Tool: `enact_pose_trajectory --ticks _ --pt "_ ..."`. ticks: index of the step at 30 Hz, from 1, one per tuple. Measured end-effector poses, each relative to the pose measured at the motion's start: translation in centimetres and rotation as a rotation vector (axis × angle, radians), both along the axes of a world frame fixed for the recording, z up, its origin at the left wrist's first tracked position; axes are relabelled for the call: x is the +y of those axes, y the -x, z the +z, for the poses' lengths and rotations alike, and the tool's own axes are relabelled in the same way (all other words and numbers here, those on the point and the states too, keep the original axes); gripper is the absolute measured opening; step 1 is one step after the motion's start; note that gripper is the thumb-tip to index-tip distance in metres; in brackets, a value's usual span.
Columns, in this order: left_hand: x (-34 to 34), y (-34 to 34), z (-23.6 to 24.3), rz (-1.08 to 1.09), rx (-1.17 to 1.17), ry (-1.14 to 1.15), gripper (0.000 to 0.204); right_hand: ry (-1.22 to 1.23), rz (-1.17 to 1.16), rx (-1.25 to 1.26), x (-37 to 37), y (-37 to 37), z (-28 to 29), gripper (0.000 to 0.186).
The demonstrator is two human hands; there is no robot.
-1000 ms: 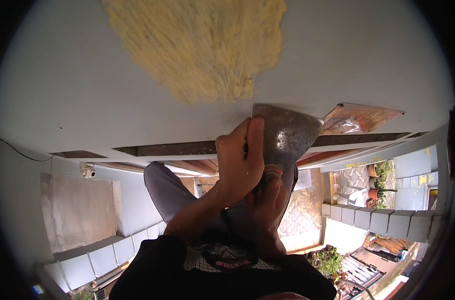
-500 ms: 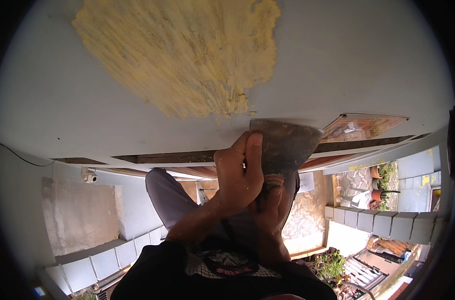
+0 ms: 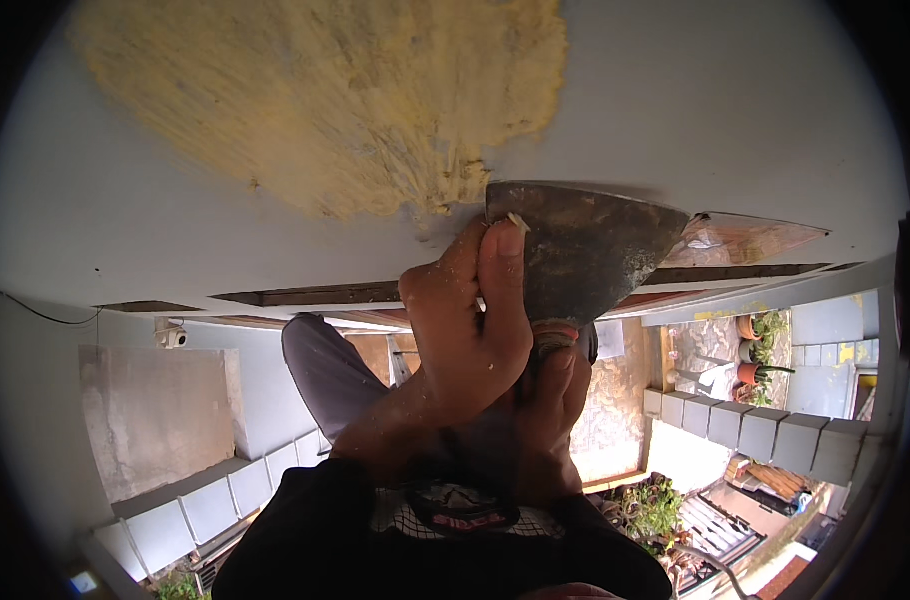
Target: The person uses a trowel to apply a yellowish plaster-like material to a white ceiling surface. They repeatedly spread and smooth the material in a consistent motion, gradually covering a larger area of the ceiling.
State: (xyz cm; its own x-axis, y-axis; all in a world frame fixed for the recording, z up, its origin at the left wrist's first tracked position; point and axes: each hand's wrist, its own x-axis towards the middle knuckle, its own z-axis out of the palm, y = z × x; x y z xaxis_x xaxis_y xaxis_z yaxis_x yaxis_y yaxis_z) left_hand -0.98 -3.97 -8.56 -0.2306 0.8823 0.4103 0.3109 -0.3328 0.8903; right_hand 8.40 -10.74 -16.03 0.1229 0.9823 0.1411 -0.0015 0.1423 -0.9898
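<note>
Holds a scraper (image 3: 595, 265) just right of the middle of the frame, with the blade (image 3: 605, 230) upward and the handle (image 3: 535, 368) downward. Pinches the left edge of the wide, dull metal blade with the left hand (image 3: 465, 325), with the thumb laid on the near face and the forefinger bent beside it. Carries a small pale shaving (image 3: 517, 222) at the tip of that thumb. Wraps the right hand (image 3: 550, 400) round the dark handle, just below an orange-red collar (image 3: 555, 328), with the fingers curled and the thumb pointing up toward the blade.

Keeps the blade's upper left corner near the lower right end of a broad, streaky yellow patch (image 3: 355, 100), smeared over a pale grey surface (image 3: 695, 100) across the top of the frame. Cannot tell from this view about contact between blade and surface. Partly hides with the blade a shiny reddish-brown sheet (image 3: 755, 240) at the middle right.

Bends a grey-trousered leg (image 3: 320, 370) left of centre. Wears dark sleeves (image 3: 285, 530) at the bottom. Shows a small white camera (image 3: 172, 333) at the left, potted plants (image 3: 750, 373) at the right and a leafy plant (image 3: 650, 510) at the lower right.
</note>
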Motion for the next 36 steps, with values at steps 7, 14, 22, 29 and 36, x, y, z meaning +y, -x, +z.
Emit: enact_pose_trajectory --ticks 7,14,22,29,36 --pt "-0.2 0.3 -2.0 0.000 0.081 -0.042 0.028 -0.043 -0.062 -0.352 -0.1 0.5 0.1 0.052" --pt "-0.1 -0.3 0.0 -0.018 0.033 -0.044 0.026 0.036 0.004 0.120 0.6 0.6 2.5 0.058" --pt "-0.3 0.5 -0.6 -0.034 0.039 -0.019 0.025 0.158 0.024 -0.160 -1.0 -0.5 -2.3 0.030" --pt "-0.3 0.8 1.4 -0.043 -0.005 0.010 0.028 0.111 -0.023 0.117 -0.4 1.0 2.2 0.053" --pt "-0.9 1.1 -1.9 -0.046 0.000 0.037 0.026 0.114 -0.014 0.047 -0.7 1.7 1.2 0.061"
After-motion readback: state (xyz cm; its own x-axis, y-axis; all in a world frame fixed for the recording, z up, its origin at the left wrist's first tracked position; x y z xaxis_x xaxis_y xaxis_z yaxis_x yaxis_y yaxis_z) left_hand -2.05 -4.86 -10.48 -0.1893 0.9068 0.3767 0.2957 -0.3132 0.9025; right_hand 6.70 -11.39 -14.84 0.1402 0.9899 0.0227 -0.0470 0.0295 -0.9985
